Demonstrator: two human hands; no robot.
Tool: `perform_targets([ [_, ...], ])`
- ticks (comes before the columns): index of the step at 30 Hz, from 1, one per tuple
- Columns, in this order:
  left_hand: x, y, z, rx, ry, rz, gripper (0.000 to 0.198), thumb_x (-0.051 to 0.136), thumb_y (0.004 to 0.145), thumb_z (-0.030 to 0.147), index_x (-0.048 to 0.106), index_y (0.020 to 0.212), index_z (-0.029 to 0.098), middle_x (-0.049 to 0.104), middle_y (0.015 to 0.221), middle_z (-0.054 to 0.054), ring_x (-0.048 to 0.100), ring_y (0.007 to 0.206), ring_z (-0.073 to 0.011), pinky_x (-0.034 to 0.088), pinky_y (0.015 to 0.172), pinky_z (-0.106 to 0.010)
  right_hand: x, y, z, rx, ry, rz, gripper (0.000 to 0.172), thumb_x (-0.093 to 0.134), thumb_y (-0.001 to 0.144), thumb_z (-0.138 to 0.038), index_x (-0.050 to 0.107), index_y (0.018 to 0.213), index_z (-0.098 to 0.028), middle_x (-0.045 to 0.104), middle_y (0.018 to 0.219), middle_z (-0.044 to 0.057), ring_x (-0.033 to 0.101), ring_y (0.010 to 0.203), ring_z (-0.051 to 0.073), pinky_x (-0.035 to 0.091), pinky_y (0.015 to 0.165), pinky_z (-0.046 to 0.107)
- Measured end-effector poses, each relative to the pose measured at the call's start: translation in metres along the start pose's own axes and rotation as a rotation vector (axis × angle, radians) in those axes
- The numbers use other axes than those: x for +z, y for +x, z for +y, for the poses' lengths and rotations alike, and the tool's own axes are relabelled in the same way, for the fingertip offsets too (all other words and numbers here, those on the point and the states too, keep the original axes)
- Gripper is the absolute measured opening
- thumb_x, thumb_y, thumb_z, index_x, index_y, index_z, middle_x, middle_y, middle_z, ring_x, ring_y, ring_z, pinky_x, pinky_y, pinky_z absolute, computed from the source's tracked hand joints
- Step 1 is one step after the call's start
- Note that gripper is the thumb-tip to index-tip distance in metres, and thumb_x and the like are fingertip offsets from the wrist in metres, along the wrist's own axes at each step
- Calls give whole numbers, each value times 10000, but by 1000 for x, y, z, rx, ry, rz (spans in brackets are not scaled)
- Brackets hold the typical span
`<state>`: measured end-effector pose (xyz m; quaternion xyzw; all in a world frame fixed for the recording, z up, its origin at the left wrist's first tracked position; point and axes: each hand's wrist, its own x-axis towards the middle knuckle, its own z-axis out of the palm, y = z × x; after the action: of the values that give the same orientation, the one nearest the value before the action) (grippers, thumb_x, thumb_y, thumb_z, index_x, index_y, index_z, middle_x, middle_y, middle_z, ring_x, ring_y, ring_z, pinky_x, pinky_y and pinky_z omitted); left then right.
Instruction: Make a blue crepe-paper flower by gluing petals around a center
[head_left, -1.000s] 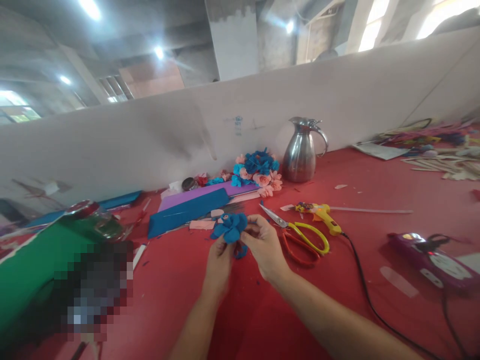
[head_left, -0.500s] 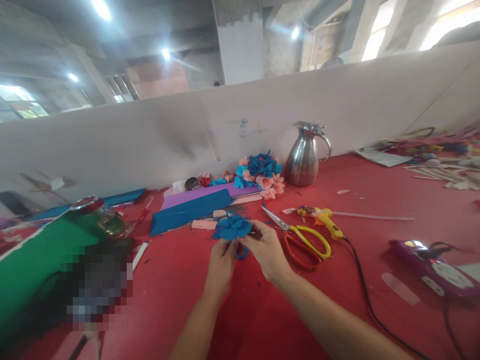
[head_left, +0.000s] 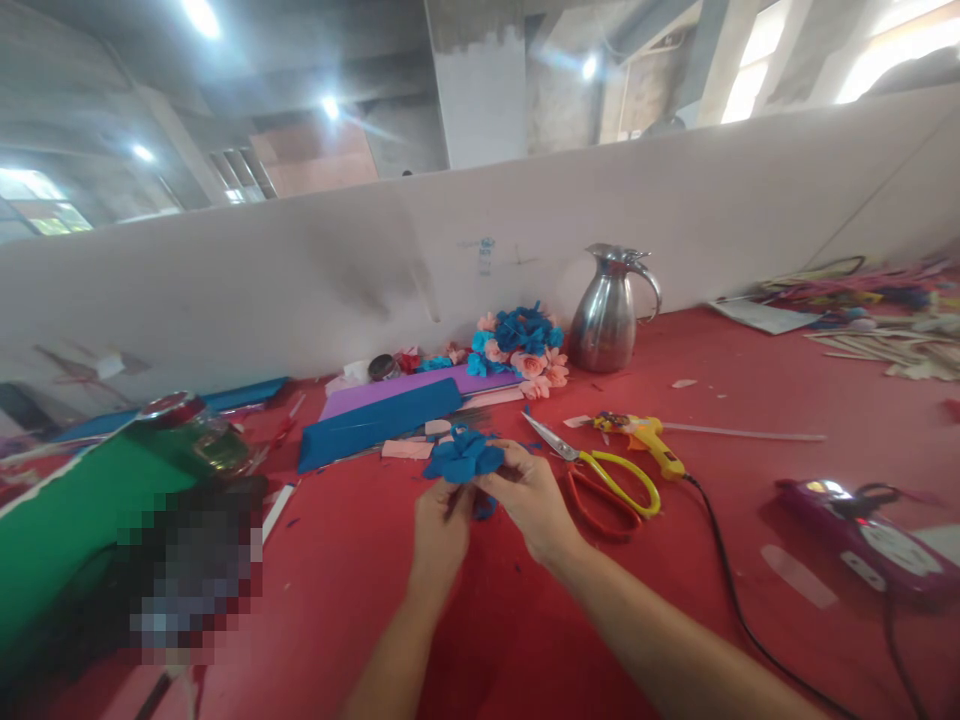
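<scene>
A blue paper flower point(head_left: 463, 455) is held up over the red table point(head_left: 337, 610) between my two hands. My left hand point(head_left: 442, 525) pinches it from below, at its base. From the right, my right hand point(head_left: 529, 495) grips its edge with thumb and fingers. A bit of blue paper point(head_left: 485, 506) shows beneath the flower, between the hands; whether it is joined to the flower I cannot tell. Just right of my right hand lie scissors point(head_left: 600, 485) with one red and one yellow handle. Beyond them rests a yellow glue gun point(head_left: 660, 447).
Behind the hands lie a blue paper sheet point(head_left: 382, 425), a purple sheet point(head_left: 420, 388) and a bunch of paper flowers point(head_left: 525, 345). A steel jug point(head_left: 606, 315) stands by the partition. On the left are a glass jar point(head_left: 214, 440) and green paper point(head_left: 82, 550); a power strip point(head_left: 874, 535) sits right.
The blue flower has turned slightly in my fingers, and its petals face me a little differently. Both hands stay in nearly the same place.
</scene>
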<state>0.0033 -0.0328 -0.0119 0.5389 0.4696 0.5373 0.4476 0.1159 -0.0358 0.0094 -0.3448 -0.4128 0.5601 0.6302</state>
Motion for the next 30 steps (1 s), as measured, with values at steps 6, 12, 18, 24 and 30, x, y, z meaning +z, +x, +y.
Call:
perform_targets([
  [6,4,-3,7,18,4,-7,155,650,736,305,729,711,174,600,589,5,480,569,-139,394,552,-239,-2,2,2,-60,-113,19,76,656,670,-227,681,613,-183,580,971,58,563,750,155,474,517,212],
  [12,5,-5,8,32,52,-19,190,630,759,328,729,748,167,601,597,-2,488,573,-142,399,548,-237,1,0,-1,-12,-95,23,104,649,679,-285,652,694,-182,567,838,25,512,585,117,458,461,228],
  [18,2,0,2,-13,39,-41,252,633,777,386,704,713,153,599,588,-8,503,561,-135,397,529,-230,3,1,-3,165,17,-10,152,647,675,-318,597,662,-175,495,538,-49,442,466,90,379,448,218],
  [24,0,1,12,-135,-114,-100,277,646,767,403,689,699,138,628,586,-23,548,525,-132,418,503,-227,1,4,2,247,95,-86,198,665,657,-353,582,652,-173,402,465,-84,363,419,73,344,427,225],
  [30,-1,3,12,-213,-200,-136,289,696,731,402,670,643,129,641,582,-25,550,490,-105,408,482,-209,-2,6,7,226,67,-110,245,679,671,-376,545,613,-180,420,448,-80,407,398,85,352,438,242],
])
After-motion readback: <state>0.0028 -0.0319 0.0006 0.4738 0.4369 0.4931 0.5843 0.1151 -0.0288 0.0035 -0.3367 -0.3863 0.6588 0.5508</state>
